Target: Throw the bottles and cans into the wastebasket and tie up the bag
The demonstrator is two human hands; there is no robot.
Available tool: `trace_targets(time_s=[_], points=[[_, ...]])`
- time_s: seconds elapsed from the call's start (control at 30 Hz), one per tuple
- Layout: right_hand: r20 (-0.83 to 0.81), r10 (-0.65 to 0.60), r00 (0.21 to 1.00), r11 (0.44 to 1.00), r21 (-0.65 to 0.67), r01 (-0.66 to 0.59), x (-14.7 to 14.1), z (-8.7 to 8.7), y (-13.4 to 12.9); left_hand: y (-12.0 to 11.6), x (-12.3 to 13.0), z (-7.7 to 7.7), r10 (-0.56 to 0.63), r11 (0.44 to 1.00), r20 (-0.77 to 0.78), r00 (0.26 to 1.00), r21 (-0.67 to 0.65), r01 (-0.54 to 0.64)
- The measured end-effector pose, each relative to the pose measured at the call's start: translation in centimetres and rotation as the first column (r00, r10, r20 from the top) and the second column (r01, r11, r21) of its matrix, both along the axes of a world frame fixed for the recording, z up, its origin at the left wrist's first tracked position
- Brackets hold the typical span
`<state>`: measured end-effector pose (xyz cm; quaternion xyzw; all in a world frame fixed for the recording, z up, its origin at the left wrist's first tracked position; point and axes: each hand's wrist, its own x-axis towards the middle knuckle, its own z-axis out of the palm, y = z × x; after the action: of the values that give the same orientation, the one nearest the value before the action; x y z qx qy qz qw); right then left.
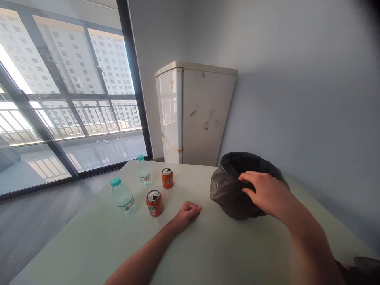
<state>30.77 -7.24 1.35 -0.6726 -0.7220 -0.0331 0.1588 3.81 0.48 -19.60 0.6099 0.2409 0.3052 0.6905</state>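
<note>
On the pale table [184, 253], in the head view, your right hand [264, 192] is at the near side of a round, open bin [237, 198] covered by a dark plastic bag. Its grip is partly spread: the fingers bend together towards the bin's mouth, the thumb apart below them; you cannot tell whether they touch the bag. Your left hand [186, 215] rests on the table left of the bin, its grip curled closed, with nothing visible in it. Further left stand two orange drink cans, both upright: the near can [154, 205] and, behind it and slightly to the right, the far can [168, 180]. To the left of these are two clear bottles with teal caps, the near bottle [123, 200] and the far bottle [144, 173], also upright. Beyond the table stands a white fridge [204, 114], with glass panels [71, 79] to its left.
</note>
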Motion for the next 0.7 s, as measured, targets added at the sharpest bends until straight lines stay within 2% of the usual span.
trace_targets(time_s=[0.07,0.13,0.17,0.23,0.27,0.3,0.33,0.4,0.5,0.57,0.63,0.7], points=[[0.017,0.050,0.999,0.999,-0.013,-0.050,-1.6,0.4,-0.8,-0.2,-0.6,0.3,-0.118,0.993,-0.005,0.993,-0.014,0.118],[0.019,0.113,0.993,0.994,0.007,-0.114,-2.8,0.7,-1.4,-0.7,-1.0,0.7,-0.315,0.949,-0.045,0.948,-0.032,0.314],[0.012,0.148,0.989,0.989,0.024,-0.148,-3.4,0.8,-1.6,-1.1,-1.1,1.0,-0.427,0.904,-0.081,0.901,-0.042,0.425],[-0.012,0.212,0.977,0.976,0.061,-0.211,-4.6,0.8,-1.7,-2.0,-0.8,1.4,-0.645,0.762,-0.177,0.744,-0.067,0.644],[-0.025,0.239,0.971,0.968,0.080,-0.237,-5.2,0.7,-1.6,-2.5,-0.5,1.5,-0.710,0.697,-0.216,0.670,-0.080,0.713],[-0.036,0.265,0.963,0.960,0.097,-0.261,-5.9,0.6,-1.6,-2.8,-0.1,1.6,-0.759,0.638,-0.239,0.605,-0.091,0.764],[-0.045,0.291,0.956,0.952,0.112,-0.284,-6.6,0.4,-1.4,-3.1,0.3,1.6,-0.785,0.603,-0.247,0.568,-0.094,0.792],[-0.054,0.326,0.944,0.939,0.129,-0.317,-7.9,-0.2,-1.2,-3.1,0.8,1.5,-0.811,0.563,-0.247,0.530,-0.089,0.822],[-0.037,0.342,0.939,0.934,0.121,-0.335,-9.3,-0.9,-0.8,-2.1,0.5,1.3,-0.791,0.589,-0.260,0.554,-0.078,0.804],[-0.008,0.368,0.930,0.923,0.125,-0.364,-9.8,-1.1,-0.7,-1.2,-0.2,1.3,-0.742,0.656,-0.265,0.615,-0.102,0.748],[0.018,0.411,0.912,0.894,0.190,-0.406,-10.4,-1.2,-1.1,-0.7,-0.8,1.1,-0.688,0.720,-0.264,0.676,-0.132,0.681],[0.023,0.430,0.902,0.851,0.322,-0.414,-11.4,-1.5,-1.8,-0.9,-1.3,0.8,-0.546,0.835,-0.258,0.797,-0.092,0.542]])
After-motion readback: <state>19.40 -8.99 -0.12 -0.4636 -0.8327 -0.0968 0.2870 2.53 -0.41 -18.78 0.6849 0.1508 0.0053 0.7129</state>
